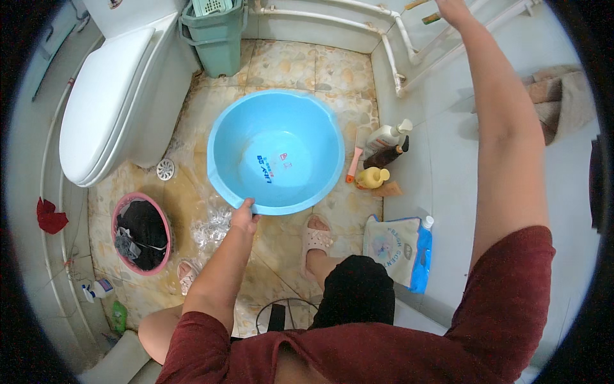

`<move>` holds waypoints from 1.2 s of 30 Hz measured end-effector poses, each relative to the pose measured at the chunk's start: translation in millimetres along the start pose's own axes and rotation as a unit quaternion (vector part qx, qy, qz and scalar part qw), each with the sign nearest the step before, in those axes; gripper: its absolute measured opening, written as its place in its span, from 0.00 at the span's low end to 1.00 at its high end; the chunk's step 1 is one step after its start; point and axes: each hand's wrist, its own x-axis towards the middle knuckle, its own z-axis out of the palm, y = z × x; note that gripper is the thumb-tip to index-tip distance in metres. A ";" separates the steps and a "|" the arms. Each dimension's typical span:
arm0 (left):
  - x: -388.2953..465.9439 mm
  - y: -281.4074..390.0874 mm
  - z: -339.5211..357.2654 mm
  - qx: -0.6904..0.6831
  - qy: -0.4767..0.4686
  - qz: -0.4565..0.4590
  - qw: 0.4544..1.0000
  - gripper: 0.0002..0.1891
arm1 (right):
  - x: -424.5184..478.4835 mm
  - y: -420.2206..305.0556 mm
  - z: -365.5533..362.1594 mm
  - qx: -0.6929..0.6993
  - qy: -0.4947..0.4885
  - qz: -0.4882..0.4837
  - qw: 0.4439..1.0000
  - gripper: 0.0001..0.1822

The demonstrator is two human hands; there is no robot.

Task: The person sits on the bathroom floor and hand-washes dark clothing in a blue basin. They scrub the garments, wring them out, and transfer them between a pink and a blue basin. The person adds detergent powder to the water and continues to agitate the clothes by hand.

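Note:
My left hand (pixel 245 220) grips the near rim of a large light-blue plastic basin (pixel 276 153), thumb over the edge. Inside, the basin holds no water or clothes, and its bottom bears printed writing. Below the rim, beside my left wrist, water (pixel 211 228) splashes over the tiled floor. My right arm stretches far forward along the wall on the right. At the top edge my right hand (pixel 453 10) is partly cut off, close to white pipes and a green-ended fitting (pixel 431 18). Whether its fingers hold the fitting is hidden.
A white toilet (pixel 108 105) and green bins (pixel 216 43) stand at the back left. Near a floor drain (pixel 166 169) sits a pink basket (pixel 168 235) of dark clothes. Pump bottles (pixel 383 137), a pink-handled brush (pixel 354 164) and a detergent bag (pixel 393 247) line the right wall.

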 end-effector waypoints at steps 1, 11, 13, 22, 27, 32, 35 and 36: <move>3.8 -4.4 5.4 0.013 -0.018 -0.002 1.000 0.20 | 1.7 9.4 1.3 0.030 0.008 -0.004 1.000 0.23; 58.0 -10.6 92.6 0.096 -0.073 -0.043 0.992 0.17 | -72.4 -11.8 -44.3 0.205 0.220 0.000 0.954 0.12; 63.3 -7.2 112.6 0.110 -0.078 -0.037 0.990 0.16 | -56.3 41.9 -15.6 0.271 0.161 0.064 0.947 0.18; 72.5 18.3 158.7 0.136 -0.128 -0.020 0.982 0.15 | -76.1 60.8 25.1 0.335 0.284 0.203 0.875 0.23; 56.4 49.7 200.1 0.129 -0.215 -0.014 0.968 0.16 | -256.5 -101.3 135.0 0.545 -0.125 0.416 0.717 0.38; 16.7 56.5 209.1 0.259 -0.228 -0.013 0.939 0.22 | -333.0 -220.5 158.9 0.748 -0.272 0.579 0.175 0.34; 1.9 41.4 159.0 0.294 -0.214 0.007 0.931 0.25 | -334.5 -230.5 218.3 0.759 -0.241 0.559 0.231 0.23; -2.9 36.1 133.0 0.295 -0.214 0.000 0.931 0.26 | -332.4 -223.0 228.9 0.733 -0.263 0.572 0.256 0.20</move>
